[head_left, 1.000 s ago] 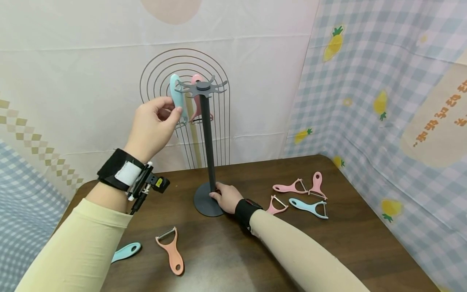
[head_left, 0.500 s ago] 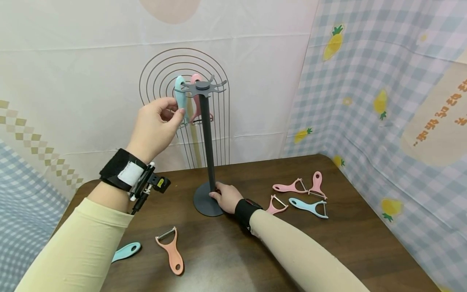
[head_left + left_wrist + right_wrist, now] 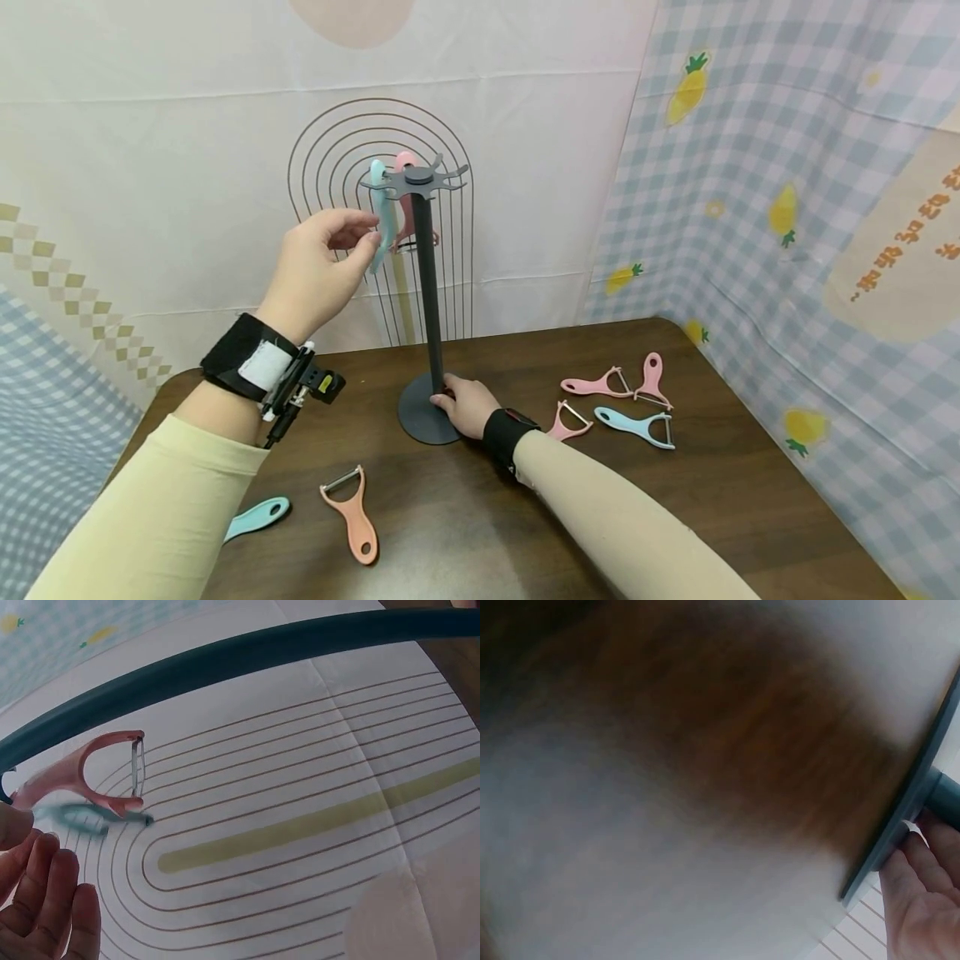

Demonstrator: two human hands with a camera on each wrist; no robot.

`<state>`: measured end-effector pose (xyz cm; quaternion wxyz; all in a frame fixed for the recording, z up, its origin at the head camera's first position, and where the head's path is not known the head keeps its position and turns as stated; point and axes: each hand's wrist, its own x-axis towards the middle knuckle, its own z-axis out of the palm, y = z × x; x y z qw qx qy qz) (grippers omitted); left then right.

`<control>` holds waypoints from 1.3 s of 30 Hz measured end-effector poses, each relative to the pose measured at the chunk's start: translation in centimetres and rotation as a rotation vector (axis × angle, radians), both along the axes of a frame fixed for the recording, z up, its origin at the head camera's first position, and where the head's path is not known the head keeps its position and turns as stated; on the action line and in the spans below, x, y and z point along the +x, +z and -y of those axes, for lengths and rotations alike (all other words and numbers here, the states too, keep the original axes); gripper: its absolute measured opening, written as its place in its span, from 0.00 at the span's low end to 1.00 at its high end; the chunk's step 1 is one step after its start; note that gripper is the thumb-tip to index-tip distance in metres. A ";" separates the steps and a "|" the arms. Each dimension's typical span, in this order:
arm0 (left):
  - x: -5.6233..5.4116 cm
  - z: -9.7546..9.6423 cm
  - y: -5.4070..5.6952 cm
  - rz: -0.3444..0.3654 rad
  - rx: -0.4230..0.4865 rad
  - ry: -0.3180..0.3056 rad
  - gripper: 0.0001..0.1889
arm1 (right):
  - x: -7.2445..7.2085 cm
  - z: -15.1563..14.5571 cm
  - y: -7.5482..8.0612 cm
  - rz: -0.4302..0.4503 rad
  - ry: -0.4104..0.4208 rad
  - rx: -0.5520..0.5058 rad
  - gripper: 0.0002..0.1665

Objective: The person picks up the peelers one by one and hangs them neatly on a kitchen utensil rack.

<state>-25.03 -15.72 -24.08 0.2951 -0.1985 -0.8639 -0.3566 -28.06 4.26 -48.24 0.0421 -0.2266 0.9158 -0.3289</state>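
A dark grey hanging stand (image 3: pixel 426 292) with a ring of hooks on top stands upright on the table. My left hand (image 3: pixel 318 258) is beside a light blue peeler (image 3: pixel 385 212) hanging from a left hook, its thumb and fingertips parted right at the handle's edge. That peeler is blurred in the left wrist view, past the loosely bent fingers (image 3: pixel 64 892). Behind it a pink peeler (image 3: pixel 64 780) hangs on another hook. My right hand (image 3: pixel 474 408) holds the foot of the pole, just above the round base (image 3: pixel 900 817).
On the table's right lie several peelers, among them a light blue peeler (image 3: pixel 636 425) and a pink peeler (image 3: pixel 652 379). An orange peeler (image 3: pixel 354 517) and a turquoise peeler (image 3: pixel 258 517), partly under the left sleeve, lie at front left. Cloth (image 3: pixel 540 208) hangs behind the table.
The light blue peeler has moved right onto the hook and turned edge-on. My left thumb and fingers have loosened from its handle. The right hand and the stand have stayed put.
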 end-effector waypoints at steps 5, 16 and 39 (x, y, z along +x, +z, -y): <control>0.7 1.1 -0.9 0.014 -0.041 0.016 0.13 | 0.1 0.0 0.0 -0.005 0.006 0.001 0.13; 2.5 2.8 -5.9 0.036 -0.208 -0.040 0.11 | -0.1 -0.1 -0.5 -0.010 -0.002 -0.002 0.11; 10.9 4.7 -19.8 -0.077 -0.873 -0.339 0.21 | 0.0 -0.1 0.1 0.010 0.014 -0.001 0.12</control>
